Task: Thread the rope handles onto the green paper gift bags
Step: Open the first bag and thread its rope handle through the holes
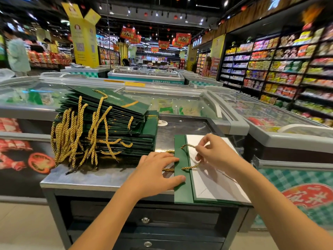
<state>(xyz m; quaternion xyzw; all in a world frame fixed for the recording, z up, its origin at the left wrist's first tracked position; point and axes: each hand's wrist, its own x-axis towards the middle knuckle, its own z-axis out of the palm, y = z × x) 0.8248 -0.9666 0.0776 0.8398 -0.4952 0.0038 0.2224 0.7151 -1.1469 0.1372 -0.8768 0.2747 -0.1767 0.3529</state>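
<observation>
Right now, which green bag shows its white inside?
The lone bag the left hand presses flat, right of the stack; stacked bags show only green.

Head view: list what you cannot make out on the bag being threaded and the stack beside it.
- Ends of the gold rope: head view, hidden under the pinching right hand; knotted or not, cannot tell.
- Rope loop outside the green bag: head view, partly covered by the left hand.
- The stack of bags: count unreadable, edges too fine.
- Print on top bag: blurred.
</observation>
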